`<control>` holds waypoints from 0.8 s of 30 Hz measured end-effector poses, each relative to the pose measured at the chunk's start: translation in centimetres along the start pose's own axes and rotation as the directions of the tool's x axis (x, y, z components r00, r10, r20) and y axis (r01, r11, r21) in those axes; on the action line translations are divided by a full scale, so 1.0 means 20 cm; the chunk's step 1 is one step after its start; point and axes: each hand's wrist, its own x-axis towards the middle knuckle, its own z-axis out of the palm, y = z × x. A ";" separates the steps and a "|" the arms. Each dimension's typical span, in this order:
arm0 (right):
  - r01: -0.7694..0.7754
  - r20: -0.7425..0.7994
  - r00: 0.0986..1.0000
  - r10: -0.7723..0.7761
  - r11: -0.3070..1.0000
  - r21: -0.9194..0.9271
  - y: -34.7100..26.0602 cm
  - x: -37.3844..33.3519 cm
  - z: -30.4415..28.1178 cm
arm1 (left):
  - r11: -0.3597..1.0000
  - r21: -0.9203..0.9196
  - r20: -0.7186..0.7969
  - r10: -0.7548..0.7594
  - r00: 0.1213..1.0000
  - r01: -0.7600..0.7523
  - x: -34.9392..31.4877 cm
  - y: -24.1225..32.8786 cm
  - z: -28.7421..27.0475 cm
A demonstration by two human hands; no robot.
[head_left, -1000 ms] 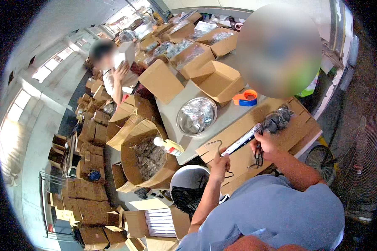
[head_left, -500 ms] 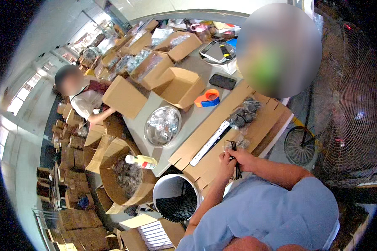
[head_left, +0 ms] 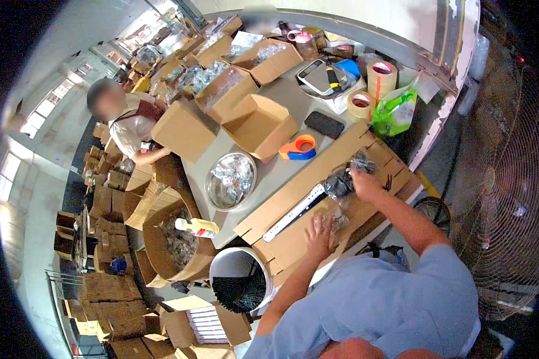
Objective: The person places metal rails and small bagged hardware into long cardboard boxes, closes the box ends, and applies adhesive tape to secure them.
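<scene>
On a flat sheet of brown cardboard (head_left: 356, 209), my left hand (head_left: 320, 238) lies with its fingers stretched out. Its fingertips touch a small clear plastic bag (head_left: 339, 221) whose contents I cannot make out. My right hand (head_left: 370, 186) is farther off and to the right, its fingers curled down at dark, plastic-wrapped parts (head_left: 340, 183). Ends of thin black bent rods (head_left: 388, 182) stick out by its outer side, apparently from its grip; the fingers hide the rest. A long white strip with holes (head_left: 293, 213) rests on the cardboard left of the wrapped parts.
Beyond the cardboard are an orange-and-blue tape dispenser (head_left: 298, 148), a black phone (head_left: 324, 124), a metal bowl of small bags (head_left: 231, 180) and an open box (head_left: 259, 125). A white bucket (head_left: 241, 276) stands at left. A co-worker (head_left: 130, 128) is far left; a large fan (head_left: 491, 197) stands right.
My hands, together on the black bent rods before, have parted. The right moved away to the wrapped parts; the left opened onto the clear bag. A person at the upper right has left view.
</scene>
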 end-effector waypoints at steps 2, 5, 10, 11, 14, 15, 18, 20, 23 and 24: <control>0.180 0.137 0.980 -0.146 0.944 -0.277 0.12 0.09 0.13 | 1.000 -0.023 0.116 0.001 0.993 0.002 0.08 -0.03 -0.05; 0.335 0.197 0.939 -0.282 0.881 -0.333 0.14 0.20 0.23 | 0.967 -0.248 0.266 0.007 0.964 0.062 0.15 -0.11 -0.09; 0.370 0.213 0.912 -0.349 0.927 -0.065 0.25 0.36 0.31 | 0.962 -0.266 0.163 -0.020 0.986 0.064 0.29 -0.13 -0.12; 0.375 0.203 0.907 -0.369 0.927 0.010 0.32 0.37 0.32 | 0.969 -0.238 0.173 -0.029 0.984 0.071 0.31 -0.11 -0.13; 0.303 0.406 0.854 -0.325 0.946 0.119 0.20 0.40 0.22 | 0.960 -0.274 0.229 0.007 0.973 0.057 0.33 -0.17 0.00; 0.290 0.359 0.875 -0.323 0.946 0.144 0.23 0.41 0.25 | 0.951 -0.307 0.113 0.001 0.994 0.034 0.33 -0.21 0.08; 0.217 0.227 0.932 -0.282 0.937 0.273 0.09 0.47 0.36 | 0.904 -0.421 0.095 -0.041 0.995 0.077 0.34 -0.26 0.20; 0.057 0.344 0.908 -0.239 0.885 0.463 0.00 0.52 0.46 | 0.872 -0.489 -0.059 -0.010 0.998 -0.020 0.33 -0.26 0.20; -0.544 0.741 0.648 -0.176 0.573 0.613 -0.39 0.58 0.55 | 0.796 -0.599 0.250 0.084 0.964 0.086 0.34 -0.31 0.12; -0.659 0.795 0.583 -0.169 0.474 0.584 -0.50 0.64 0.63 | 0.780 -0.618 0.231 0.065 0.971 0.094 0.34 -0.32 0.08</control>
